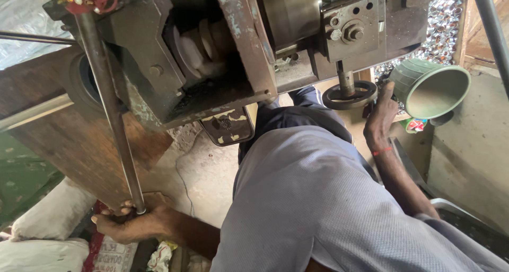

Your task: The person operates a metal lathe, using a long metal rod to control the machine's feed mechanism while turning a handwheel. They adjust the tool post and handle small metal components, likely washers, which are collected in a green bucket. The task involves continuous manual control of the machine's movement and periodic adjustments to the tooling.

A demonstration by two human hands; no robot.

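Grey metal fills the top of the view: an old, worn machine [222, 54] w/ chipped paint, seen from above and at a tilt. Your left hand [130, 223] is closed around the lower end of a long steel lever [108, 107], fingers [108, 212] wrapped tight on the rod, low near the floor. Your right hand [380, 118] reaches up to a small black handwheel [350, 95] under the machine head; thumb points up beside it, fingers partly curled, but whether they grip the rim is hard to tell. A green ribbed cup [430, 87] lies on its side just beside that hand, mouth toward you.

Risks, as a judgement: the lever looks smooth and your grip sits at its very end, so the hand could slip off if you pull hard. The right hand is near exposed pulleys [204, 49] & moving parts; a loose sleeve [318, 198] could catch. The cup sits close enough to get knocked.

Surface & room: bare concrete floor [207, 171], dusty, w/ a thin cable across it. White sacks [53, 219] lie at lower left, a wood panel [69, 139] stands behind the lever, and a heap of small shiny metal pieces [442, 28] sits at top right.
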